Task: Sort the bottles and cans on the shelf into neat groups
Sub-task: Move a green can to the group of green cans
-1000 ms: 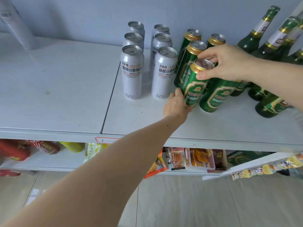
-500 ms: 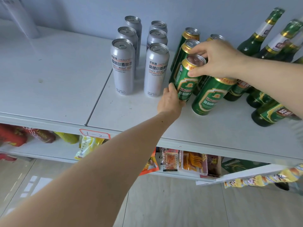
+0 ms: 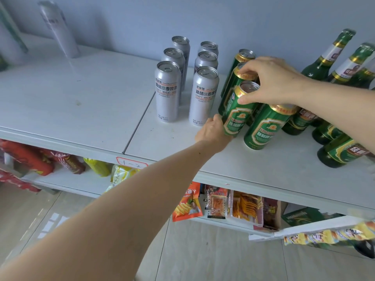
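Right hand (image 3: pixel 272 82) pinches the front green can (image 3: pixel 236 110) at its rim, left hand (image 3: pixel 213 131) cups its base; silver cans (image 3: pixel 188 82) stand alongside.

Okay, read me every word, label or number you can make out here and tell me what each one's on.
"CRAFT WHEAT" with "精酿小麦啤酒": front tall silver aluminium cans.
"500ml": the same cans' bases.
"特制啤酒": green gold-rimmed can held by both hands, and its right neighbour.
"1-2", handwritten: red-bordered tag on the white shelf edge.
Green glass bottle labels and lower-shelf snack packets: too blurred.
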Motion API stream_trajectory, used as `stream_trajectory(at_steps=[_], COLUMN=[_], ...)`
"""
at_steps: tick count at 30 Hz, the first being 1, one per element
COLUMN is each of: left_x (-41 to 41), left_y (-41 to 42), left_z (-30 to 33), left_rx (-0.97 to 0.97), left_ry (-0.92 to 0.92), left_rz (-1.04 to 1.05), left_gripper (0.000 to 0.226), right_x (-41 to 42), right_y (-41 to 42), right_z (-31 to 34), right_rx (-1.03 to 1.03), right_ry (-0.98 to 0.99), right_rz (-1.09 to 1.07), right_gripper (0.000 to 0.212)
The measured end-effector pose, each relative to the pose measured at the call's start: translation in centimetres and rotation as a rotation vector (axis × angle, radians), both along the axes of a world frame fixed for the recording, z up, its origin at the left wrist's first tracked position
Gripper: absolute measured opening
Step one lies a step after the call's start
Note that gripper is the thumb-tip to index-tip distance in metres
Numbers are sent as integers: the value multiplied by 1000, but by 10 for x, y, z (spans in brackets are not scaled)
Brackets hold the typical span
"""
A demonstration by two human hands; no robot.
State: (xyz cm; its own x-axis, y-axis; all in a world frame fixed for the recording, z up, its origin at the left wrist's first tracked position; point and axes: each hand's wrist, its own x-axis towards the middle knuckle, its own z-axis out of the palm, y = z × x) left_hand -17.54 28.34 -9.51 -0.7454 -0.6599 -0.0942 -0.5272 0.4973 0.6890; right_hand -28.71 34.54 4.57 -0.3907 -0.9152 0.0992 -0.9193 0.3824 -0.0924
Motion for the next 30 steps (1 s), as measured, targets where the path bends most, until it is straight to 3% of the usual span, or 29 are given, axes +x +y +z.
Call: stream_trajectory(at_steps=[5,12,22,30], left_x=[29,90,215,305], left_y=[-10,-47,-172,-291], left_z=[12,26,38,41], left_rx=[-182,-255,-264,-332], left_ry=[-154,-228,-279,-343], left_rz=[-80,-27,221,241], left_gripper=[51,38,27,24], right_x=[20,65,161,228], right_y=[-14,-63,-189,-304], right_z=[15,20,3,-11], right_rx=[-13,-28,-34,-15], right_ry=[48,59,87,48], right_rz=[84,230,417,385], right_gripper=[61,52,47,49])
